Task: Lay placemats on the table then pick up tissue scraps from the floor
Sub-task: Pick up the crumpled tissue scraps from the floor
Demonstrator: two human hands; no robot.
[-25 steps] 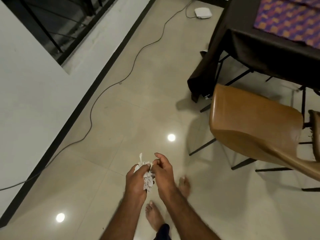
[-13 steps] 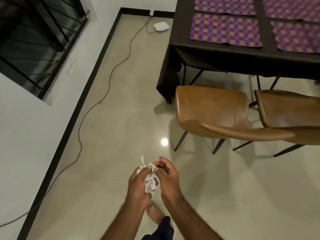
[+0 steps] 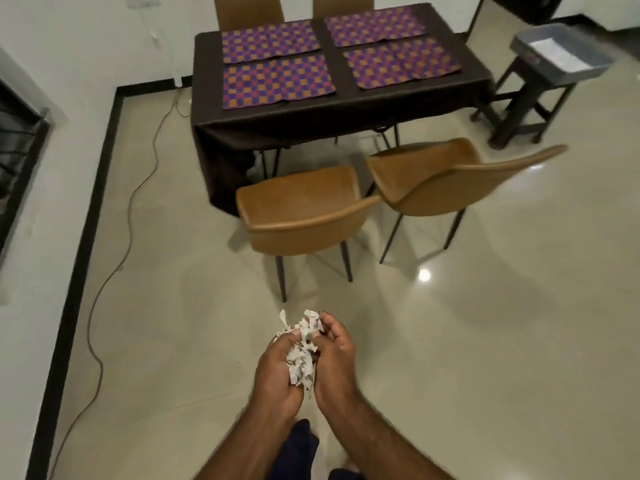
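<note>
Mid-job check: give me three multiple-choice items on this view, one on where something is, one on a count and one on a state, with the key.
1. The grey tray sits:
A) on the floor
B) on the dark stool right of the table
C) on a chair seat

2. How many placemats lie on the table?
A) two
B) three
C) four

3. The left hand and right hand are:
A) flat and empty
B) curled round the tissue scraps
C) pressing on the table

Key:
1 B: the tray rests on the stool top beside the table.
2 C: two rows of two checked mats lie flat on the cloth.
3 B: both hands cup the white scraps between them above the floor.
</note>
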